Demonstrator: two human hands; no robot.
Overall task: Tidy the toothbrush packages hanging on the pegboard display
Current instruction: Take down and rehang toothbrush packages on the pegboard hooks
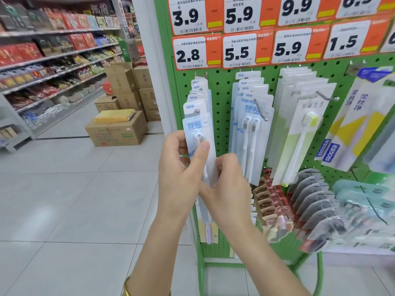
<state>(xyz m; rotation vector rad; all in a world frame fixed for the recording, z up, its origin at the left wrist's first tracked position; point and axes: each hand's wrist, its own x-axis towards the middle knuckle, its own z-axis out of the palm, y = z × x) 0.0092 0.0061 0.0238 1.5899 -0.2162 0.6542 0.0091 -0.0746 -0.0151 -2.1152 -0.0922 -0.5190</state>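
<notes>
Toothbrush packages (252,116) hang on the pegboard (222,86) below price tags (245,52) (boxes (119,129) left).

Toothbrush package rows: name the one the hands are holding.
The leftmost row, under the 2.8 tag. Left hand and right hand grip its front package; the twin-brush row and yellow-brush row hang to its right, unheld.

Green pegboard (220,92): toothbrush packages (252,133) hanging on hooks (260,110), price tags (188,18) above.

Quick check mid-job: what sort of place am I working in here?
A retail shop, most likely a supermarket aisle. Large price tags sit above a green pegboard hung with toothbrush packages, stocked shelves line the aisle at left, and cardboard cartons stand on the tiled floor.
</notes>
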